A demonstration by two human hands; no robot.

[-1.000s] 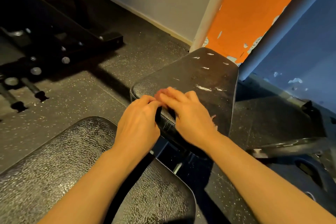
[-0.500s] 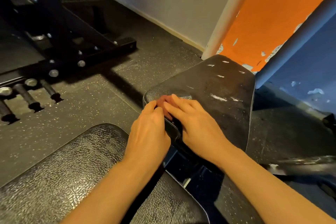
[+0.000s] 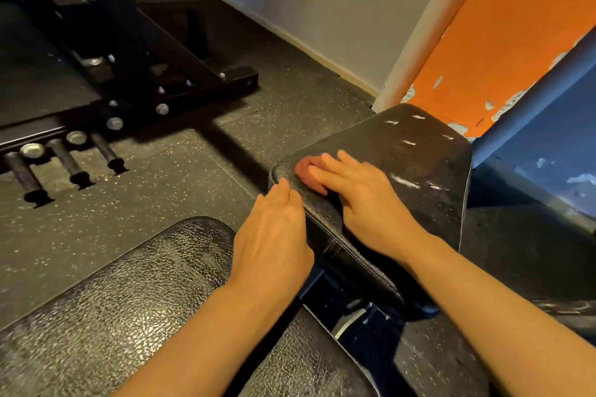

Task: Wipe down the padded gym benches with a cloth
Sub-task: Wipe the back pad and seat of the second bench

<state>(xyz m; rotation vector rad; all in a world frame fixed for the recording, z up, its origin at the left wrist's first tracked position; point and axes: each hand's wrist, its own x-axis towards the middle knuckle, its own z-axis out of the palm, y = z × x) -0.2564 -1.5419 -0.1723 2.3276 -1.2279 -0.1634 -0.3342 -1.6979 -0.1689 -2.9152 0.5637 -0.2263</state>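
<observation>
Reddish-brown cloth (image 3: 306, 171) lies bunched on the near left corner of the far pad (image 3: 403, 177), around one o'clock from the middle of the view. The right hand (image 3: 364, 200) presses it flat, fingers straight and slightly spread, their tips over the cloth toward eleven o'clock. The left hand (image 3: 274, 235) sits just beside the pad's edge with fingers straight and close together, fingertips touching the corner rim and holding nothing. The step in hand appears to be wiping this pad's corner. White scuffs (image 3: 404, 182) lie at three o'clock from the cloth; the next stroke probably calls for steady downward pressure while sliding that way. The near pad (image 3: 113, 300) at seven o'clock awaits.
</observation>
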